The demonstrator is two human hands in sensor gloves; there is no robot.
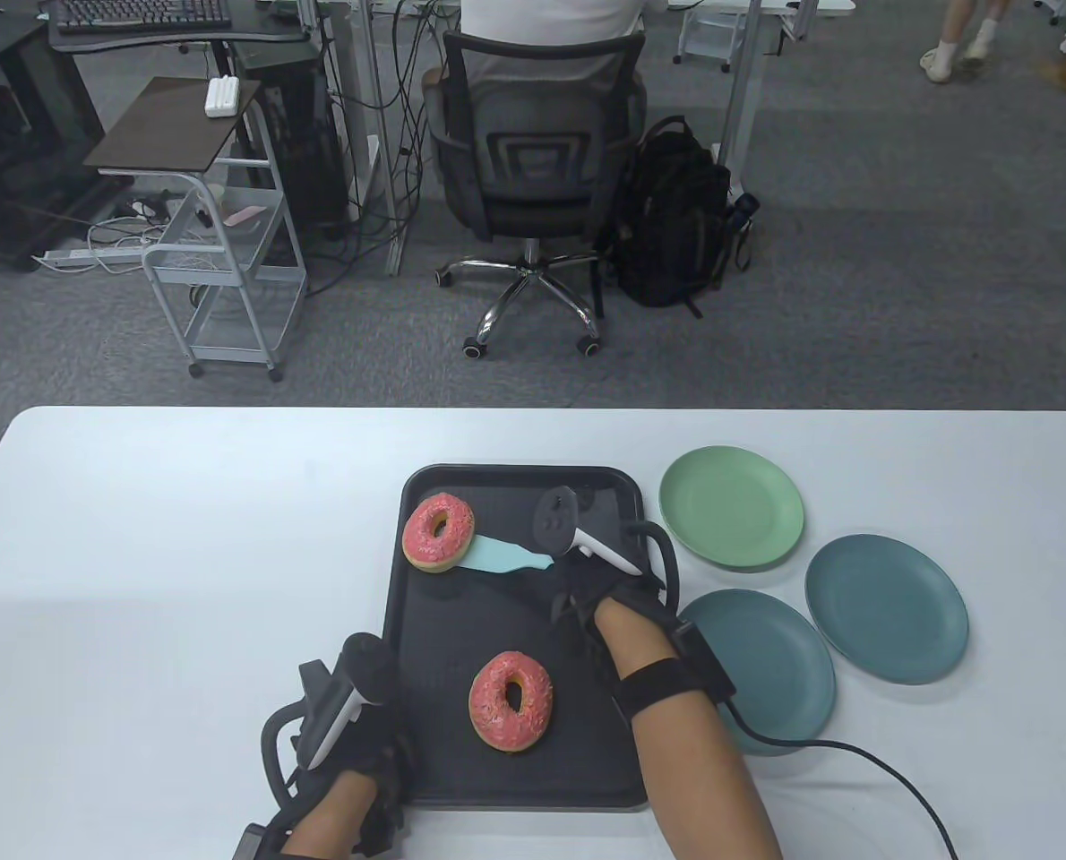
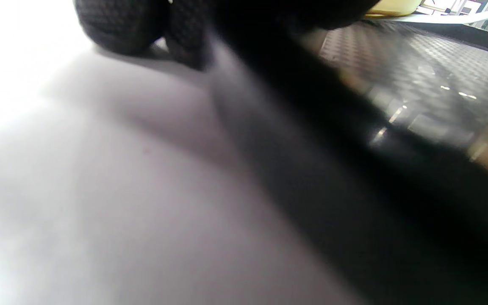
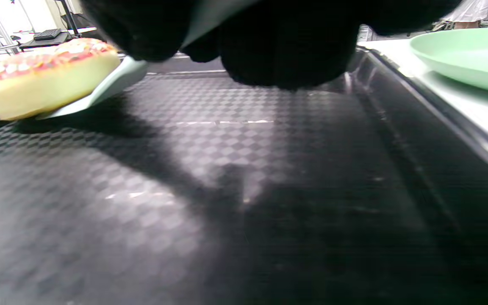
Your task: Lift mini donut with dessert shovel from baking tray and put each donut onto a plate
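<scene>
While the right hand (image 1: 587, 596) gripped the dessert shovel (image 1: 506, 560), its blade sat under the far donut (image 1: 438, 531) in the baking tray (image 1: 425, 663). The left hand (image 1: 363, 761) rested at the tray's near-left edge; whether it gripped the edge I could not tell.

Open room is seen in the middle of the baking tray (image 1: 425, 717), between the far donut (image 1: 438, 531) and the near donut (image 1: 511, 700). The tray's right side is crowded by three plates (image 1: 887, 609), set close together.
</scene>
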